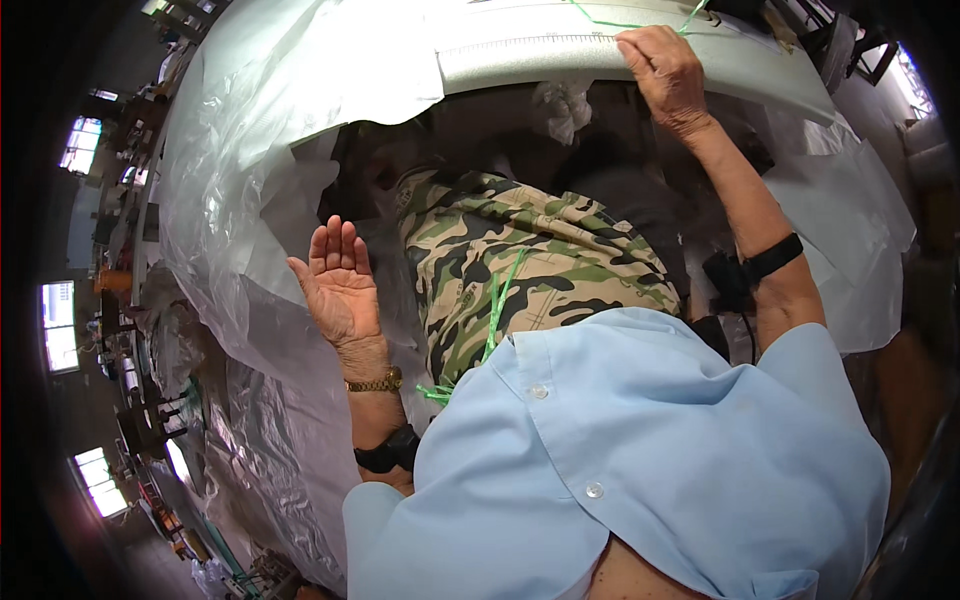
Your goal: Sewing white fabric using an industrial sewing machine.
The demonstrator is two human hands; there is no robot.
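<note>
My left hand (340, 285) is raised beside my lap, palm up and empty, its fingers stretched out. A gold-coloured watch and a black strap are on that forearm. My right hand (665, 75) is at the edge of the white work surface (720, 70), its fingers curled closed. Whatever those fingers hold, if anything, is hidden. Just left of them runs a ruler scale (530, 43) along the table edge. Green string (610, 22) lies on the surface just behind the right hand.
Clear plastic sheeting (240, 160) drapes over the table's left side, with more sheeting (850, 230) at the right. Green strands (495, 310) hang over my camouflage-patterned lap (540, 250). A crumpled plastic piece (565, 108) hangs below the table edge. Cluttered shelving stands far left.
</note>
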